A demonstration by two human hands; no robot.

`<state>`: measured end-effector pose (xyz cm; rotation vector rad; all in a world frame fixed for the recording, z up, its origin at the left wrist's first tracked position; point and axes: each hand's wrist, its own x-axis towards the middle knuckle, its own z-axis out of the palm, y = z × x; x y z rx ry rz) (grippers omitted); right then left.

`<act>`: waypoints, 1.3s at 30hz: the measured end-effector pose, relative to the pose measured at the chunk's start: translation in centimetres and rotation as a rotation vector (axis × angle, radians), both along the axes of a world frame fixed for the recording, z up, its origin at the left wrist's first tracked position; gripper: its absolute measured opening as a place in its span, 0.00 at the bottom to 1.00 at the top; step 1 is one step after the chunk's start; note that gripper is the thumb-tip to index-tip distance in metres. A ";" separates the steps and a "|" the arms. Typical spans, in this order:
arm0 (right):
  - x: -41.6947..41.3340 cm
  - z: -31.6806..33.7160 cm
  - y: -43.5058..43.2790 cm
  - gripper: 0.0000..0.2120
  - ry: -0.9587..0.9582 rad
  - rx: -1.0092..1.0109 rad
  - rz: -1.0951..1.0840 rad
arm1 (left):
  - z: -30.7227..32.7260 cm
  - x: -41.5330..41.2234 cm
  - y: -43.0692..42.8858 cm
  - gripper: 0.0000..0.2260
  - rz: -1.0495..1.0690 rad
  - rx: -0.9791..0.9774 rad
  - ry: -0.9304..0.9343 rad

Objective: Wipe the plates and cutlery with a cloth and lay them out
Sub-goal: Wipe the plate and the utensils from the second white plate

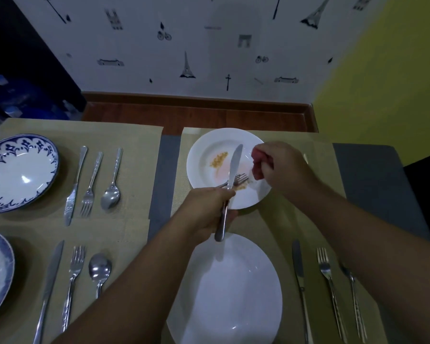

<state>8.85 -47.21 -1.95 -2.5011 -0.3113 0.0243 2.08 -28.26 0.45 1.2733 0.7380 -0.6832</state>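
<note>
Just above the clean plate (230,289) at bottom centre, the left hand (206,209) grips a knife (232,170) and seemingly a fork (240,179) by the handles, blade running up-frame over the soiled plate (202,147), with the right hand (282,167), fisted round a red cloth (257,165), just right of the blade.

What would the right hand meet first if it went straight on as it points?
Probably the knife blade, held by the left hand over the dirty plate; depth is unclear, so the cloth in the right hand might reach the plate.
</note>
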 end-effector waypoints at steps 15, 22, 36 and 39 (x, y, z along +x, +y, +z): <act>-3.8 0.8 1.0 0.14 -0.078 0.153 -0.056 | 1.8 1.8 -1.4 0.08 -0.154 0.108 -0.338; -4.9 0.5 -1.2 0.10 -0.072 0.185 -0.090 | 0.0 3.4 -3.6 0.06 -0.289 0.258 -0.325; -8.3 -0.6 -11.5 0.10 -0.034 0.226 -0.252 | -4.8 2.4 -15.5 0.05 -0.401 0.456 -0.362; -8.9 -1.1 -12.6 0.09 -0.050 0.150 -0.187 | -6.0 2.7 -17.2 0.06 -0.426 0.517 -0.381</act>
